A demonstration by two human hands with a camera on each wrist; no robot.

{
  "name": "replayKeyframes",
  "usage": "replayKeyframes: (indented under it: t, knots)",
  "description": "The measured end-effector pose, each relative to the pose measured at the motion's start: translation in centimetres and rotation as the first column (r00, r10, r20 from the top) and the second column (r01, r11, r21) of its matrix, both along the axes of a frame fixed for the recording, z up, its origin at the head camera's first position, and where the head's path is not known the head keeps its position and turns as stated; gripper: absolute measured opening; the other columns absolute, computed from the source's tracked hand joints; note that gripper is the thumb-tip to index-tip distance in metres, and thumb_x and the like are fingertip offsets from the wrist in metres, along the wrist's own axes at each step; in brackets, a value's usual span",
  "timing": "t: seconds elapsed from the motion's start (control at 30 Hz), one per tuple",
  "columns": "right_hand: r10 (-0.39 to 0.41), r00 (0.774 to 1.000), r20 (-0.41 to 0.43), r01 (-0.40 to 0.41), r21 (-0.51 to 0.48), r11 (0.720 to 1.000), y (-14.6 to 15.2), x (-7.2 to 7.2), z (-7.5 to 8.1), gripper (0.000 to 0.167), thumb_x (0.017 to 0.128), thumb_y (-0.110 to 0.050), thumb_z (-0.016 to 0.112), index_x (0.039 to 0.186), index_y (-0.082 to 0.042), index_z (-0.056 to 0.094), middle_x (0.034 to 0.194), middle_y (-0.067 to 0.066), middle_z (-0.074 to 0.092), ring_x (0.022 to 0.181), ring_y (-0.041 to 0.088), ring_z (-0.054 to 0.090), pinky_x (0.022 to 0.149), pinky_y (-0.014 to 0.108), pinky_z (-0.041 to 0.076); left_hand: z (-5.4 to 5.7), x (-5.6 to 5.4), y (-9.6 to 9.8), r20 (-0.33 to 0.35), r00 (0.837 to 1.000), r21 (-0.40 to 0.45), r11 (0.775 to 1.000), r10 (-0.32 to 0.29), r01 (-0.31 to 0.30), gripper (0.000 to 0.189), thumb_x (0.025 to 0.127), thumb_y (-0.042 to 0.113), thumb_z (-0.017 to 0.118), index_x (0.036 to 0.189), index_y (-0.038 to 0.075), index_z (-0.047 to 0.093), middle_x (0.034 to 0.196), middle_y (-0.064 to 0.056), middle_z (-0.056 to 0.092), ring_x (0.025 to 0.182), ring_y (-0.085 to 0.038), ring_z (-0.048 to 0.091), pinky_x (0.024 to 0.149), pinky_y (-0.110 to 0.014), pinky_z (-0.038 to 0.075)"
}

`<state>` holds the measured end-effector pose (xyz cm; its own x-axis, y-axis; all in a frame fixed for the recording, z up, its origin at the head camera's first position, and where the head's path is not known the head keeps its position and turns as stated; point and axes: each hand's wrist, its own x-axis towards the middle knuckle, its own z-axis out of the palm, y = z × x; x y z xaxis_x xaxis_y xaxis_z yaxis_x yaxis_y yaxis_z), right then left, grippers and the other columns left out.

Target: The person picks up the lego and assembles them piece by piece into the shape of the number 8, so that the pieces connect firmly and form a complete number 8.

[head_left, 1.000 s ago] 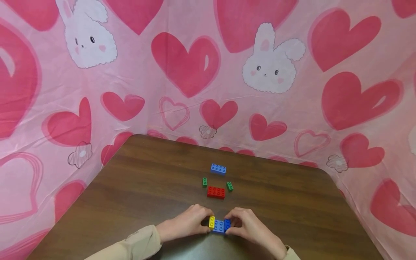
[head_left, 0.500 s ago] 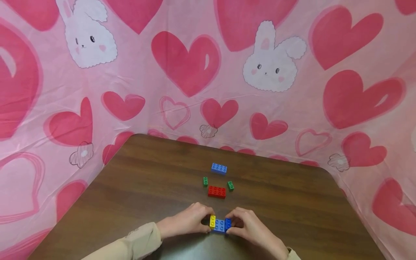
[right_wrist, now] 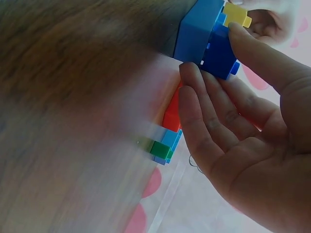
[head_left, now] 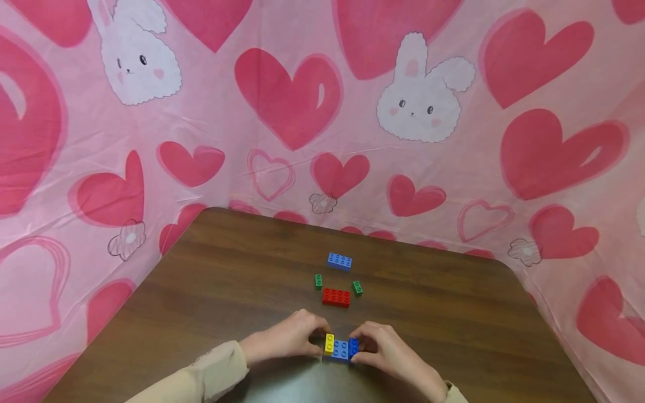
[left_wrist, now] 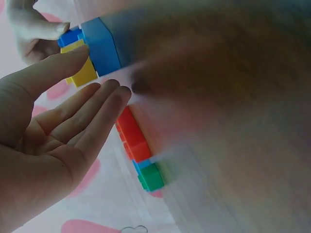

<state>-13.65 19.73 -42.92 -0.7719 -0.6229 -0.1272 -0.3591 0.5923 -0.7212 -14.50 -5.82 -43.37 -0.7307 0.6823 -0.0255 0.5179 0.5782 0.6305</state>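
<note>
A light blue toy building brick (head_left: 340, 350) lies near the front of the table. On its left end sits a yellow brick (head_left: 329, 343), on its right end a dark blue brick (head_left: 354, 348). My left hand (head_left: 289, 337) is just left of the yellow brick, thumb and fingers spread apart around its end; in the left wrist view the fingers (left_wrist: 92, 114) look loose and extended. With thumb and fingertips, my right hand (head_left: 393, 351) pinches the dark blue brick, also visible in the right wrist view, where the thumb (right_wrist: 257, 51) lies against it.
Farther back on the brown table (head_left: 242, 268) lie a red brick (head_left: 336, 298), two small green bricks, one left (head_left: 318, 281) and one right (head_left: 358, 288), and another blue brick (head_left: 340, 261). A pink heart-patterned cloth (head_left: 282, 112) hangs behind the table.
My left hand has loosened from the yellow brick and shifted slightly left and back. The right hand and the joined bricks stay nearly where they were.
</note>
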Motion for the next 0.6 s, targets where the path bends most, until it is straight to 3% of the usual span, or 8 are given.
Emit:
replayKeyframes:
  t: [0.3, 0.6]
  knots:
    - [-0.004, 1.000, 0.009, 0.004, 0.021, 1.000, -0.2, -0.1, 0.1, 0.032, 0.087, -0.025, 0.075, 0.111, -0.005, 0.068, 0.102, 0.004, 0.069, 0.082, -0.002, 0.060, 0.074, 0.015, 0.053, 0.1, -1.2, -0.5, -0.025, 0.997, 0.048, 0.996, 0.073, -0.072, 0.028, 0.085, 0.016, 0.078, 0.110, 0.007, 0.072, 0.103, -0.004, 0.075, 0.086, -0.005, 0.067, 0.077, -0.018, 0.055]
    - [-0.006, 1.000, 0.018, 0.006, 0.033, 0.999, -0.3, 0.0, 0.2, 0.033, 0.088, -0.025, 0.075, 0.112, -0.005, 0.068, 0.104, 0.005, 0.069, 0.082, -0.003, 0.061, 0.074, 0.014, 0.052, -0.3, -2.5, -0.3, -0.039, 0.982, 0.065, 0.981, 0.185, -0.183, 0.034, 0.085, 0.017, 0.077, 0.116, 0.006, 0.070, 0.111, -0.008, 0.075, 0.098, -0.017, 0.071, 0.083, -0.028, 0.059]
